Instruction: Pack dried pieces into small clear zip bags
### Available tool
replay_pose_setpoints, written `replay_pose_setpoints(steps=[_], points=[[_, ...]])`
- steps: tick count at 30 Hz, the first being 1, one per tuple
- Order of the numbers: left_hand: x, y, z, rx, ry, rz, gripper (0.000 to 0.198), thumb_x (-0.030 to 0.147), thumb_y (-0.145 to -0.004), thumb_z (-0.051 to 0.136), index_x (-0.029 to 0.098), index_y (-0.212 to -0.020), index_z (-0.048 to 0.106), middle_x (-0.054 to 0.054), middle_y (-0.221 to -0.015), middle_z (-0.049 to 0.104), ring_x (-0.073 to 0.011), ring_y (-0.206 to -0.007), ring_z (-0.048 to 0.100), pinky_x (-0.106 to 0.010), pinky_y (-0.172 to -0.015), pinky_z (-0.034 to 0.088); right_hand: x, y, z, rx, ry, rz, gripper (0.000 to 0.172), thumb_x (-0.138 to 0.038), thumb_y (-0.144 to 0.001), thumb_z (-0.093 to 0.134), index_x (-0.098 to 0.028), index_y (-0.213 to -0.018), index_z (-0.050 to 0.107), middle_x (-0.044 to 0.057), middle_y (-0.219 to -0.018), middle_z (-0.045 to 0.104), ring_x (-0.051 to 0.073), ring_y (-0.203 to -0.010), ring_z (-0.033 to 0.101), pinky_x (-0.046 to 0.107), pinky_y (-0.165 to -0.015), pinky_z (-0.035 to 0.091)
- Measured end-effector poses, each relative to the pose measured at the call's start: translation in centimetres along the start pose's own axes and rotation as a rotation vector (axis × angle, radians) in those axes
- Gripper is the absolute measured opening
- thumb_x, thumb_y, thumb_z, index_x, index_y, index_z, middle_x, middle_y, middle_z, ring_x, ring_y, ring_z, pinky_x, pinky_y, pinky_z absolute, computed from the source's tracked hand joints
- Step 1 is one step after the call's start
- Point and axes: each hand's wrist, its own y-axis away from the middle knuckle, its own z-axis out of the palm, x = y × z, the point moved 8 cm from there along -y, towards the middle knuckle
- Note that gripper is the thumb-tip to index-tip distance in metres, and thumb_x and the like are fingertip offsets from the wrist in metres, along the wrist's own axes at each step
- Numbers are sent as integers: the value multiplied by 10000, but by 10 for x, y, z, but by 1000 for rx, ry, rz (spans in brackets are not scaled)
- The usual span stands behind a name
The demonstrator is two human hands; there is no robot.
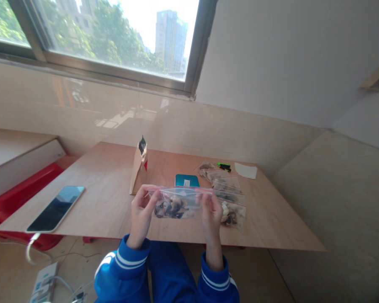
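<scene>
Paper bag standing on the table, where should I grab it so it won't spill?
Probably pinch the paper bag around its middle, coming from its left, away from the teal box. It stands upright and its top looks open, so a level hold on the wider body should keep it from spilling.

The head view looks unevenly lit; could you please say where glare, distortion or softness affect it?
In the head view, the sky in the window is blown out; the glossy wall below carries bright reflections; the phone screen mirrors the sky; the wide lens tilts the room's lines; the zip bag between the left hand and right hand is evenly lit, its contents soft.
</scene>
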Motion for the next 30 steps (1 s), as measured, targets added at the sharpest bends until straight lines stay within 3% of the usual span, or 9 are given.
replay_pose_setpoints(steps=[13, 17, 20, 23, 27, 30], points=[[2, 3, -1, -45, -34, -26, 152, 334, -816, 666, 186, -834, 640, -3, -720, 681, -147, -680, 649, -238, -636, 503, -17, 4, -9, 97, 166, -172, 198, -263, -908, 543, -191, -767, 662, 11, -765, 617, 156, -764, 580, 285, -728, 452], [6, 4, -4, 0, -84, -17, 169, 344, -814, 668, 179, -828, 638, 1, -696, 676, -136, -660, 641, -226, -625, 499, -17, 5, -8, 95, 160, -170, 201, -276, -908, 545, -188, -769, 661, 9, -759, 615, 150, -753, 574, 280, -716, 453], [4, 3, -4, 27, -82, -43, 196, 368, -810, 668, 180, -807, 613, 15, -680, 652, -115, -626, 611, -199, -578, 471, -6, 3, -6, 88, 97, -91, 219, -327, -900, 560, -185, -768, 663, 7, -738, 624, 146, -718, 579, 279, -699, 464], [-7, 2, 2, -19, 26, -141, 222, 407, -849, 604, 189, -825, 574, 17, -722, 645, -103, -621, 591, -188, -551, 455, 9, 2, 1, 46, -33, 45, 290, -411, -903, 537, -183, -778, 665, 10, -710, 641, 147, -690, 601, 282, -695, 487], [-13, 3, 8, -62, 73, -189, 229, 420, -850, 599, 196, -900, 584, 18, -781, 617, -101, -674, 580, -179, -555, 450, 16, 2, 17, -81, -141, 130, 324, -456, -860, 592, -201, -1050, 654, 11, -756, 668, 157, -697, 623, 299, -709, 518], [-10, 3, 9, -76, 0, -155, 223, 379, -795, 682, 196, -899, 607, 30, -773, 607, -88, -659, 563, -173, -568, 446, 18, 2, 24, -139, -146, 156, 289, -433, -802, 670, -207, -982, 680, 25, -803, 678, 163, -714, 623, 324, -741, 536]])
